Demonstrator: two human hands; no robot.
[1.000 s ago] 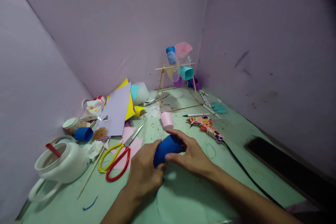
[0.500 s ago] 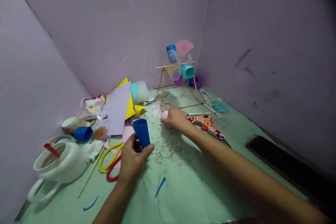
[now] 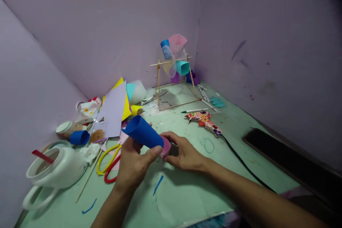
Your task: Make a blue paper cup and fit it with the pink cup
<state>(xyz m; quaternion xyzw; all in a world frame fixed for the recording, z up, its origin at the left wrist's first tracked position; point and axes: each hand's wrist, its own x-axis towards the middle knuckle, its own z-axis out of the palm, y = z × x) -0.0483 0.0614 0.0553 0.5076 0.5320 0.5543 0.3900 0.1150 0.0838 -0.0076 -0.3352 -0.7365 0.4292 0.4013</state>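
A blue paper cup [image 3: 145,131] lies tilted in my left hand [image 3: 133,162], its wide end up and to the left. My left fingers wrap round it, with the thumb along its lower side. At the cup's narrow end, my right hand [image 3: 183,151] pinches a pink piece [image 3: 165,146] that looks like paper, curved and touching the cup's end. Scissors [image 3: 109,165] with yellow and red handles lie just left of my left hand. Beyond my right hand rests a flower-patterned glue gun [image 3: 204,121] with a black cord.
At the back stands a stick frame [image 3: 159,85] carrying a wheel with coloured paper cups [image 3: 183,67]. Paper sheets [image 3: 114,110], a white pot [image 3: 58,171] and another blue cup [image 3: 79,137] crowd the left. A dark flat object [image 3: 283,156] lies at right; blue scraps [image 3: 158,185] lie in front.
My right hand has come back from near the stick frame with the pink piece and brought it to the blue cup's narrow end. My left hand has tipped the cup from upright to slanted.
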